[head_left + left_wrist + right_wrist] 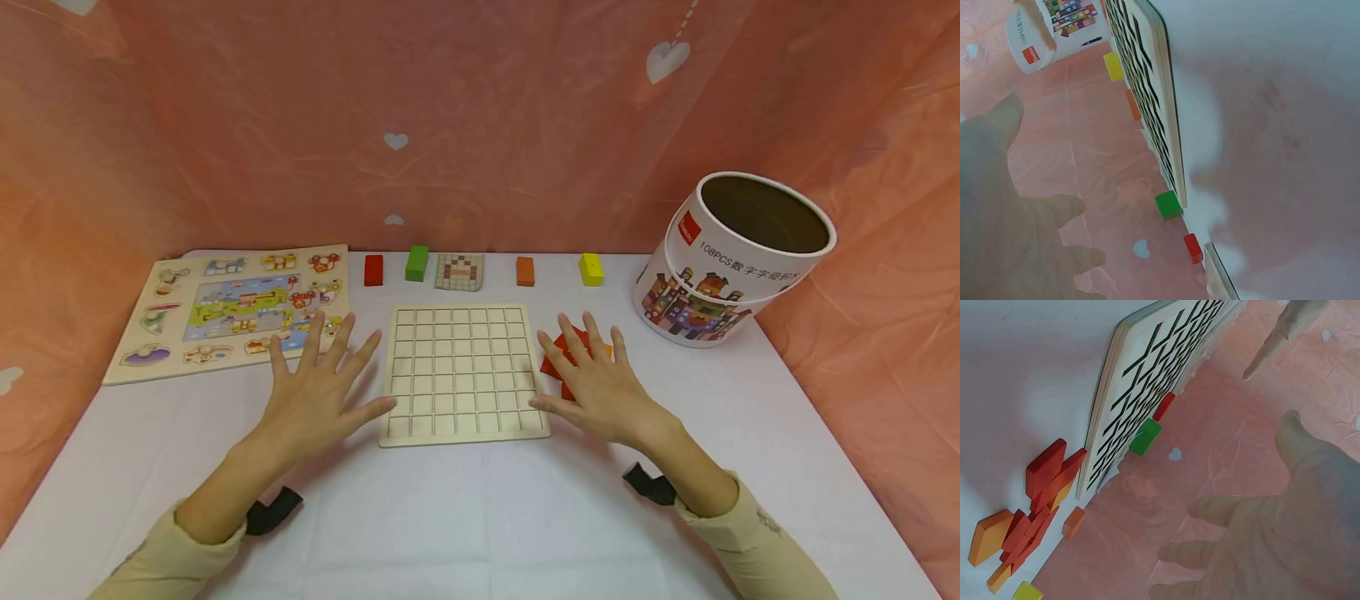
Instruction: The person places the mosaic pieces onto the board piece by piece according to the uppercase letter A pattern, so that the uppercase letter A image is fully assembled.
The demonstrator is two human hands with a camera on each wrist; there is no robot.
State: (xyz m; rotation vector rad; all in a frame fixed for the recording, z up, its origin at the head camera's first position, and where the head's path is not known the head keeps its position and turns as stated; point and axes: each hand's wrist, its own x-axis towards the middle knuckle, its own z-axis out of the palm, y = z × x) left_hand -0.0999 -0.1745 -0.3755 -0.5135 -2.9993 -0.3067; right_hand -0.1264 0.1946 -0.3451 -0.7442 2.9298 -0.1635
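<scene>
My fingers are spread straight on both sides, grasping nothing: my left hand (318,392) hovers flat just beside the left edge of the pale wooden grid board (461,371), its thumb tip near the board's lower left corner, and my right hand (596,383) is splayed the same way at the board's right edge. The board lies flat on the white table (480,517), centred between my hands, its square cells unfilled. Under and just beyond my right fingers sits a small heap of red and orange wooden pieces (1035,506), right beside the board. Along the far edge I see a red block (373,270), a green block (417,262), a small pixel-pattern card (460,272), an orange block (525,271) and a yellow block (591,269). A wooden peg puzzle with pictures (232,308) lies to the left, and an open round cardboard tub (731,258) tilts at the right.
</scene>
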